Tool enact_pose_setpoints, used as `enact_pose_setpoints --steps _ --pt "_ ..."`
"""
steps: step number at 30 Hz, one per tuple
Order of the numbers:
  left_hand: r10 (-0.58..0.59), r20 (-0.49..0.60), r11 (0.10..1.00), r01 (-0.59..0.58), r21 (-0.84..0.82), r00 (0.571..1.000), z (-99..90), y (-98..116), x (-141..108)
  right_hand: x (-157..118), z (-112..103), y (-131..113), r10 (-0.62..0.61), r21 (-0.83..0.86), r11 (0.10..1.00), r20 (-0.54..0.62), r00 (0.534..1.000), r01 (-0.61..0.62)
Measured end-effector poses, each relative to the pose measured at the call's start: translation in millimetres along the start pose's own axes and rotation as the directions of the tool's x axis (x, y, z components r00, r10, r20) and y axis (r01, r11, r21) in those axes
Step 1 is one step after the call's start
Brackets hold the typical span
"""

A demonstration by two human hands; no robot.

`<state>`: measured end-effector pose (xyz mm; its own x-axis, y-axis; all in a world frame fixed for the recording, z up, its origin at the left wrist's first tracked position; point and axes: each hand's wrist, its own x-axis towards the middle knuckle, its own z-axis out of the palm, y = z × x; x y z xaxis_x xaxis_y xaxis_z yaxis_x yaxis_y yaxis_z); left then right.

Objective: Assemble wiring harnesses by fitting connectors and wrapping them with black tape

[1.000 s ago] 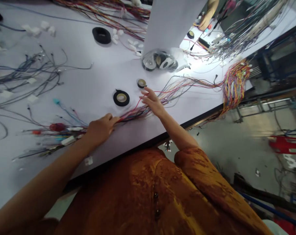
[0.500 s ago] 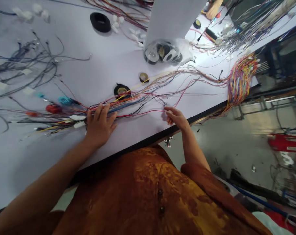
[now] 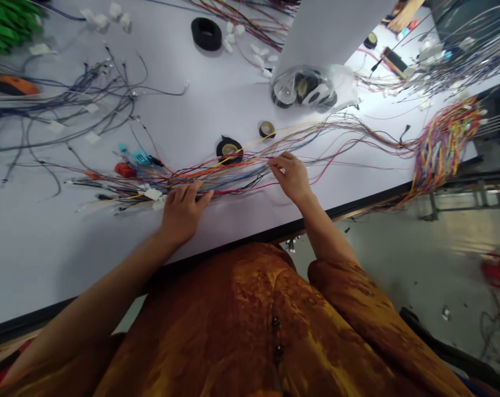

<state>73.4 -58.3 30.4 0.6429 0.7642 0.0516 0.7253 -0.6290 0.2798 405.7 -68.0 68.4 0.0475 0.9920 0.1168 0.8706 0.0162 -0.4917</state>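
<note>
The multicoloured wire bundle (image 3: 229, 177) lay under the spread left hand's (image 3: 184, 214) fingertips and the curled right hand (image 3: 289, 177), any pinch unclear.

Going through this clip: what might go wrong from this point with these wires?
Two risks seem likely. The wire bundle runs right beside the black tape roll, so a pull by the right hand might snag it or drag the roll along. The coloured wire bunch droops over the table edge, so it might slide off and tug strands from under the left hand.
</note>
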Motion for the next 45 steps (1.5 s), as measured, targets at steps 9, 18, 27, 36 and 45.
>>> enact_pose_setpoints --steps 9,18,27,36,45 --pt "0.064 -0.027 0.998 -0.064 0.009 0.998 4.0 -5 3 48 5 13 -0.017 -0.128 0.992 0.022 1.0 0.02" --pt "0.13 -0.053 0.99 -0.132 -0.044 0.99 5.7 -1 14 68 14 -69 -0.103 0.015 0.994 0.312 0.945 0.104" --pt "0.059 0.062 0.993 -0.053 -0.103 0.996 3.8 6 62 99 -33 -96 -0.141 0.098 0.984 -0.057 0.988 0.146" --pt "-0.063 0.094 0.996 0.068 -0.053 0.994 -8.4 -8 86 54 -80 -64 -0.108 0.206 0.97 -0.126 0.986 0.133" --pt "-0.112 -0.044 0.971 0.1 -0.219 0.993 -19.3 -30 77 10 -25 -44 -0.039 0.203 0.979 0.264 0.964 -0.016"
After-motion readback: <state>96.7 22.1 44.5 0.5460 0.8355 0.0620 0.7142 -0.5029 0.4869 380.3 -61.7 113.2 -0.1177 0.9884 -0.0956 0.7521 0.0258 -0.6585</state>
